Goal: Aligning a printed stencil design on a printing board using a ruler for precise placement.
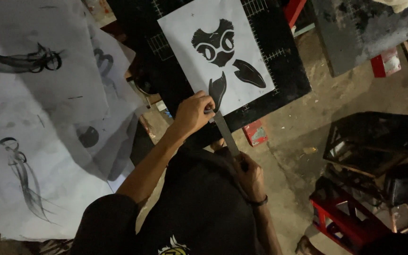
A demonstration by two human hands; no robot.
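Your left hand (193, 113) presses its fingertips onto the near edge of a white stencil sheet (213, 52), which lies on a black cutting mat (279, 71) near the mat's near-left corner. The sheet carries a black owl-like figure with two loose wing shapes below it. Your right hand (250, 177) is closed around the near end of a long flat metal blade or ruler (225, 134), whose far end meets the sheet's near edge just beside your left fingertips.

The main risk is a slip: the metal tip sits almost touching your left fingers, so a sudden push could drive it into them. If your left hand loosens, the sheet could slide on the mat and the thin paper between the black shapes could tear. The mat seems to overhang its support at the near edge, so heavy pressure there might tip it.

The light is dim. You cannot tell whether the tool has a sharp edge, and its tip is hidden under your left fingers. More printed sheets (34, 118) lie to the left; dark crates (378, 141) on the right are hard to make out.
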